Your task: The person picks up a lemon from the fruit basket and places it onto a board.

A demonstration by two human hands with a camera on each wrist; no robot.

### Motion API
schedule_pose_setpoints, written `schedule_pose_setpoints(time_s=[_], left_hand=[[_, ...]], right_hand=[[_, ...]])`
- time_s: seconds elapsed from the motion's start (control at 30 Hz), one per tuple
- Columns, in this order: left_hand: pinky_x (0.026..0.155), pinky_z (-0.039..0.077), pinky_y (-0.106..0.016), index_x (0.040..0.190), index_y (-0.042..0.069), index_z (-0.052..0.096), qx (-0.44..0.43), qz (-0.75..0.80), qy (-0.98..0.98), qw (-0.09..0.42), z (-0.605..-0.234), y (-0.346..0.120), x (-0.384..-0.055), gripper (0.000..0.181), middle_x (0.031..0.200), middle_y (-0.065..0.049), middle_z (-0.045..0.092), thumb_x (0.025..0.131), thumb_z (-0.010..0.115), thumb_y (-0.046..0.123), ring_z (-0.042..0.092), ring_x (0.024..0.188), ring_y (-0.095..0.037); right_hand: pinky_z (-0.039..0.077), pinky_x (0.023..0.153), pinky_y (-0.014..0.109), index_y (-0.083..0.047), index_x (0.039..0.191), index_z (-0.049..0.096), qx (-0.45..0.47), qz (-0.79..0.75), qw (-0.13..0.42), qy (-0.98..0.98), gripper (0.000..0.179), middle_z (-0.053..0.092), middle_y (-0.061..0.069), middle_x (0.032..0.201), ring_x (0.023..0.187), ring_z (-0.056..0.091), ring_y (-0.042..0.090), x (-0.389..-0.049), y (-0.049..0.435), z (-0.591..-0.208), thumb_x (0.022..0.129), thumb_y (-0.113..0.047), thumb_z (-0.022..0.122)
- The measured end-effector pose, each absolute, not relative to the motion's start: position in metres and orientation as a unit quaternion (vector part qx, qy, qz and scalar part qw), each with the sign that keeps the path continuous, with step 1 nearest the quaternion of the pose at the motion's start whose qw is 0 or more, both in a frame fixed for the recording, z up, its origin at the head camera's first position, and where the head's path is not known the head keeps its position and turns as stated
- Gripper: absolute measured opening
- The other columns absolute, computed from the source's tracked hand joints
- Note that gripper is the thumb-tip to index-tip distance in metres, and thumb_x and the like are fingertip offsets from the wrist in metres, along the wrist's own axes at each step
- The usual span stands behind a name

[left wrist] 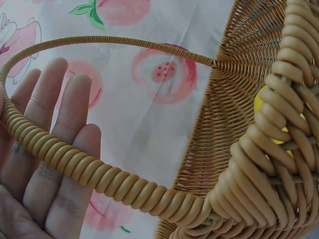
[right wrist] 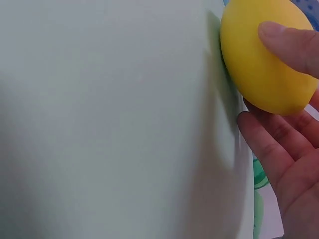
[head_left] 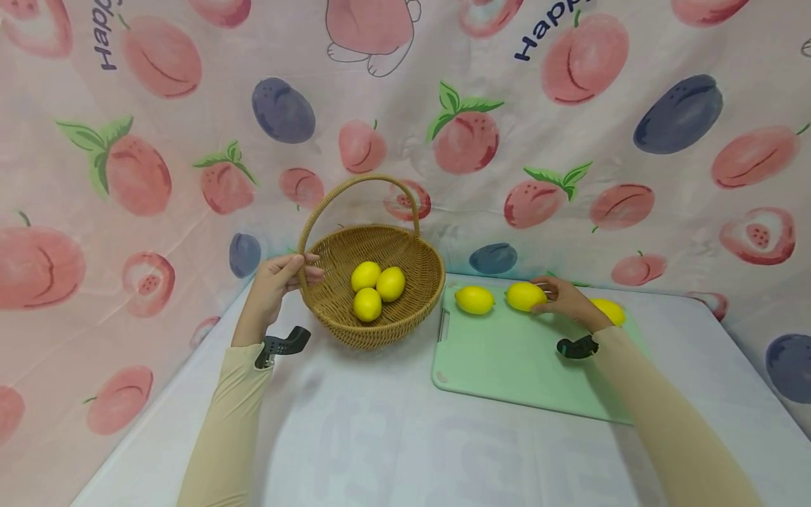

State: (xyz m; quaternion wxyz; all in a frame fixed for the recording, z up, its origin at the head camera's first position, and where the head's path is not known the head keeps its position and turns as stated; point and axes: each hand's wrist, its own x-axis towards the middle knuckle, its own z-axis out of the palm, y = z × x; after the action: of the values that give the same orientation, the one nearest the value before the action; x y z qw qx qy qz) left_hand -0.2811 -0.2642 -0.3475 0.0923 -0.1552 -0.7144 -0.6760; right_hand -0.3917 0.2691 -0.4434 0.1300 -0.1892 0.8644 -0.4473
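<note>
Grips the middle lemon [head_left: 522, 297] in the right hand [head_left: 564, 299], about halfway along the far edge of the pale green board [head_left: 494, 359]. In the right wrist view, lays the thumb [right wrist: 294, 45] on one side of the fruit and the lightly bent fingers on the other, partly past the board's edge; takes hold from the lemon's right end.

Holds the handle [head_left: 374, 177] in the left hand [head_left: 279, 278], well apart from the gripped lemon, on the left side of the wicker arch. Rests the thumb on one side of it and the fingers on the other, nearly straight and a little spread in the left wrist view.

Just left of the gripped lemon, near the board's far left corner, a second lemon [head_left: 475, 301], untouched. Toward the far right corner, beyond the right wrist and partly hidden by it, a third lemon [head_left: 611, 310].

Under the handle, a wicker basket [head_left: 415, 271] near the far edge of the tabletop [head_left: 380, 422], beside the board's left edge and to the right of the left hand. Inside, three lemons [head_left: 388, 284], close together.

On both arms, long beige sleeves [head_left: 222, 429], and black mounts [head_left: 288, 343] at the wrists. Behind the tabletop, a fruit-printed cloth [head_left: 393, 91].
</note>
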Motion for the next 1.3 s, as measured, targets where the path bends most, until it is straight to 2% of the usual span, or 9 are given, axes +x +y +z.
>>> schedule_pose_setpoints(time_s=[0.17,0.4,0.5,0.63,0.87,1.07,1.2,1.3], left_hand=[[0.077,0.056,-0.021,0.105,-0.001,0.065,-0.157,-0.676,-0.714,0.094,-0.3474,-0.2645,-0.281,0.031,0.08,0.01,0.073,0.099,0.047,0.023,0.07,0.077,-0.005],[0.077,0.056,-0.021,0.108,-0.008,0.061,-0.155,-0.671,-0.719,0.095,-0.3478,-0.2643,-0.2819,0.036,0.08,0.011,0.073,0.099,0.046,0.023,0.07,0.078,-0.005],[0.076,0.056,-0.021,0.107,-0.006,0.063,-0.156,-0.676,-0.714,0.092,-0.3477,-0.2644,-0.282,0.033,0.08,0.01,0.073,0.1,0.046,0.021,0.07,0.077,-0.005],[0.076,0.056,-0.021,0.107,-0.005,0.063,-0.157,-0.68,-0.71,0.09,-0.3475,-0.2649,-0.2824,0.03,0.081,0.009,0.074,0.1,0.045,0.018,0.07,0.077,-0.006],[0.076,0.056,-0.021,0.112,-0.015,0.056,-0.155,-0.677,-0.714,0.089,-0.3479,-0.2651,-0.2828,0.038,0.081,0.01,0.073,0.1,0.045,0.019,0.07,0.077,-0.005],[0.076,0.056,-0.02,0.108,-0.008,0.062,-0.154,-0.673,-0.717,0.091,-0.3475,-0.2648,-0.2815,0.035,0.08,0.011,0.073,0.099,0.047,0.023,0.07,0.077,-0.004],[0.076,0.056,-0.02,0.103,0.003,0.066,-0.158,-0.674,-0.716,0.093,-0.3471,-0.265,-0.2811,0.028,0.08,0.011,0.073,0.099,0.047,0.023,0.07,0.077,-0.004],[0.076,0.056,-0.02,0.103,0.003,0.067,-0.158,-0.674,-0.716,0.094,-0.3475,-0.2655,-0.2814,0.028,0.08,0.011,0.073,0.099,0.047,0.023,0.07,0.077,-0.005]], right_hand=[[0.037,0.104,0.056,0.003,0.138,0.035,-0.193,-0.444,0.136,0.864,0.065,0.035,0.029,0.143,0.131,0.036,0.046,-0.3907,0.2703,-0.4406,0.086,-0.017,0.069],[0.042,0.101,0.05,0.006,0.137,0.036,-0.23,-0.422,0.127,0.868,0.061,0.037,0.03,0.141,0.129,0.038,0.048,-0.3897,0.2716,-0.4373,0.087,-0.013,0.066],[0.045,0.099,0.045,0.004,0.138,0.037,-0.234,-0.419,0.126,0.868,0.061,0.037,0.03,0.141,0.127,0.04,0.047,-0.3901,0.2731,-0.4382,0.087,-0.013,0.067],[0.046,0.099,0.047,0.003,0.138,0.037,-0.233,-0.423,0.127,0.866,0.062,0.035,0.029,0.142,0.128,0.04,0.048,-0.3906,0.2745,-0.4397,0.086,-0.013,0.067],[0.044,0.1,0.049,0.003,0.14,0.033,-0.225,-0.433,0.132,0.863,0.067,0.032,0.03,0.144,0.131,0.035,0.048,-0.3914,0.2753,-0.4409,0.086,-0.014,0.068],[0.039,0.102,0.056,0.005,0.14,0.032,-0.223,-0.433,0.127,0.864,0.068,0.03,0.03,0.145,0.132,0.033,0.049,-0.3927,0.2756,-0.4402,0.086,-0.015,0.068],[0.039,0.102,0.056,0.005,0.138,0.037,-0.227,-0.432,0.119,0.865,0.063,0.033,0.029,0.143,0.129,0.037,0.048,-0.3946,0.2773,-0.4412,0.086,-0.015,0.068],[0.041,0.101,0.053,0.004,0.136,0.039,-0.227,-0.437,0.119,0.862,0.06,0.036,0.028,0.142,0.128,0.039,0.047,-0.3952,0.2785,-0.441,0.087,-0.014,0.067]])
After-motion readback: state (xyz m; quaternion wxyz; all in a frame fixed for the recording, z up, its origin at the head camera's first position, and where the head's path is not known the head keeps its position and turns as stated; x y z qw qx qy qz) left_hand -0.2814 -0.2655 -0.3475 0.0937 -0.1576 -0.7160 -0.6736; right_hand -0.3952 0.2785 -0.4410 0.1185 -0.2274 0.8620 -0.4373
